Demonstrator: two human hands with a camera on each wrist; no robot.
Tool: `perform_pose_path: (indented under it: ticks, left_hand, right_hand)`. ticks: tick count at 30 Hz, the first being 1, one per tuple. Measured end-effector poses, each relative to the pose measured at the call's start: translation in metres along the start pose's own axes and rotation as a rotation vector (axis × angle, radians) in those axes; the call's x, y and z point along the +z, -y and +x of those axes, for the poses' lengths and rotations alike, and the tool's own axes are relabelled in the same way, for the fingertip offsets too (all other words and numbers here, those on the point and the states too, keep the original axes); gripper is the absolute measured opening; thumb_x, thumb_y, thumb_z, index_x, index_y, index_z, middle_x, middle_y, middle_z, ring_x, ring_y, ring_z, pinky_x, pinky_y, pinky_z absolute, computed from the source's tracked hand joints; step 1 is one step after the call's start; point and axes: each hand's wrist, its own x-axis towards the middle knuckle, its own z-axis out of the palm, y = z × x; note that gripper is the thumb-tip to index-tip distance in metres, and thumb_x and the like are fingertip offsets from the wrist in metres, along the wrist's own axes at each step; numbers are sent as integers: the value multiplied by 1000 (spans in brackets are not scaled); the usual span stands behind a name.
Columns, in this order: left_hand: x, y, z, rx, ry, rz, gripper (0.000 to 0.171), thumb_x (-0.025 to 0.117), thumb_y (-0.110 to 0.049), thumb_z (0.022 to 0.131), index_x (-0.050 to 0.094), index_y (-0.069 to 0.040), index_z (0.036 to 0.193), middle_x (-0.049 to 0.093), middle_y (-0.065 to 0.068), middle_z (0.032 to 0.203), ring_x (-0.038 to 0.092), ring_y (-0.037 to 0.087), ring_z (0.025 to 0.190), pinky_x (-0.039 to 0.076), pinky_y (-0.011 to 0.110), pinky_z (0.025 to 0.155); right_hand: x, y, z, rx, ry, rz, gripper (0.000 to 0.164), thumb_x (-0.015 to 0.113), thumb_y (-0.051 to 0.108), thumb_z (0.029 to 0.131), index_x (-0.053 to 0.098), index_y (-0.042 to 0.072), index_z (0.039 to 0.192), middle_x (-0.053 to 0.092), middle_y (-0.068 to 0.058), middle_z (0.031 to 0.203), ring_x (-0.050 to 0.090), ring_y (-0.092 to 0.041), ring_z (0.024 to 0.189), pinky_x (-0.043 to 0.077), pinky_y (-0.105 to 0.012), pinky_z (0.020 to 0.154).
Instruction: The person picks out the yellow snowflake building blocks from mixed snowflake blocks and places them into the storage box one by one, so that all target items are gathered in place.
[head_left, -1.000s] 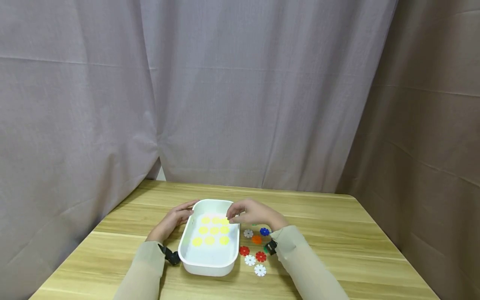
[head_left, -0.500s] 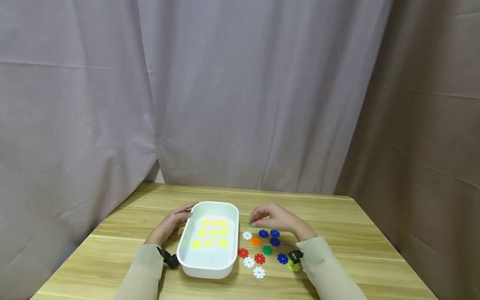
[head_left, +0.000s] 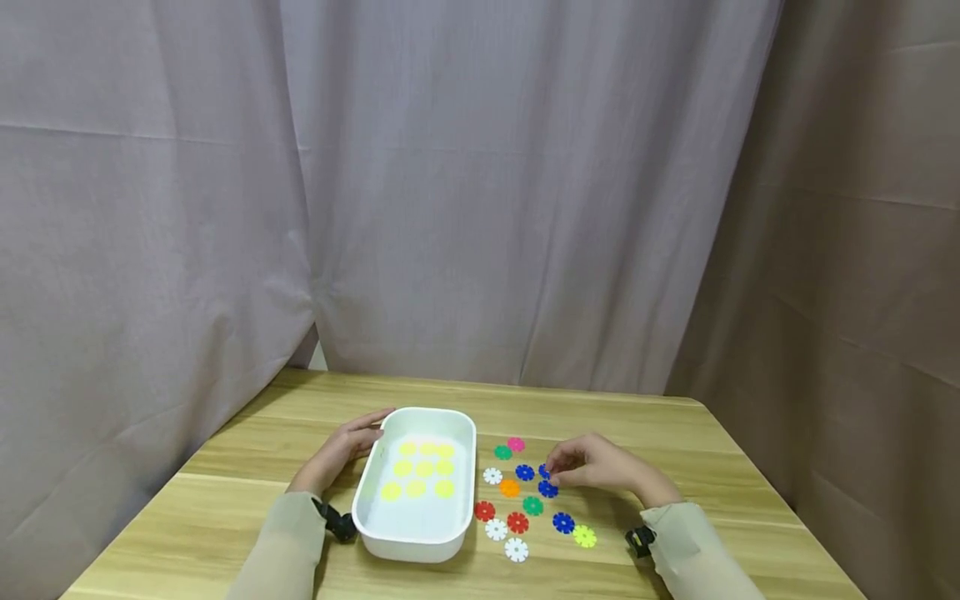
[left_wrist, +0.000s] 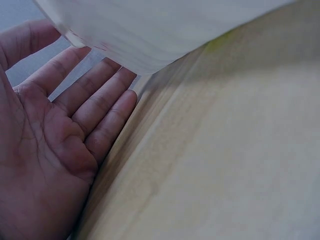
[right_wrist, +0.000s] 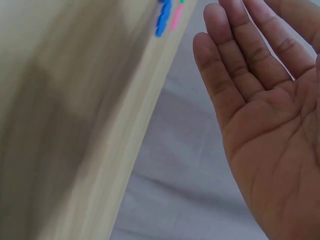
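Inside the white tray [head_left: 415, 529] lie several yellow notched discs [head_left: 424, 469]. My left hand [head_left: 341, 450] rests along the tray's left side; in the left wrist view its fingers are extended against the tray wall. To the right of the tray, my right hand [head_left: 596, 468] hovers at two blue notched discs, with the thumb and fingertips over them. One blue disc [head_left: 548, 490] shows below the thumb, and the other is partly covered by the fingers. No disc is visible in the right hand, though its fingertips are cut off in the right wrist view.
Loose notched discs lie on the wooden table [head_left: 600, 417] right of the tray: pink [head_left: 516, 445], green [head_left: 533, 506], orange [head_left: 510, 488], several white, two red [head_left: 517, 522], more blue [head_left: 564, 523] and one yellow-green [head_left: 585, 536]. A grey curtain [head_left: 480, 208] hangs behind.
My right hand has moved from over the tray, past the green and pink discs, to the blue discs farther right, uncovering the yellow-green disc. The left hand stays at the tray.
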Motion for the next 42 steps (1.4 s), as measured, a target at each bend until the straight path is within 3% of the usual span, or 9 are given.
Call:
perform_pose_path:
  ticks: [10,19,27,34,42]
  left_hand:
    - [0,3,1,-4,-4,0,55,57,-21,99,46,-13,152,43,13,155,51,27,133,46,28,103]
    - [0,0,4,3,8,-14,54,56,-21,100,46,-13,152,47,15,152,53,27,131,47,31,104]
    - [1,0,1,-32,-12,-10,54,58,-22,99,47,-15,152,45,12,154,52,25,132,47,29,102]
    - [1,2,-1,-29,-17,-9,54,58,-23,99,48,-14,151,48,13,151,54,24,130,48,30,102]
    - [0,-1,2,-16,-6,-5,55,58,-19,98,47,-13,151,47,16,151,55,26,129,48,31,102]
  right_hand:
    - [6,-14,-30,2,98,80,16,75,17,90,73,6,101,72,-2,92,66,-13,82,58,-29,75]
    - [10,-8,-45,32,129,136,18,77,15,88,71,5,102,69,-7,92,63,-16,81,56,-28,72]
    - [16,-2,-50,62,140,113,30,84,18,81,68,6,103,65,-10,91,57,-10,79,53,-25,70]
    - [19,0,-48,37,154,108,25,83,14,81,68,6,99,64,-10,88,54,-8,77,51,-24,67]
    - [17,3,-47,93,153,82,19,82,15,84,68,8,94,63,-3,85,52,-7,73,48,-22,64]
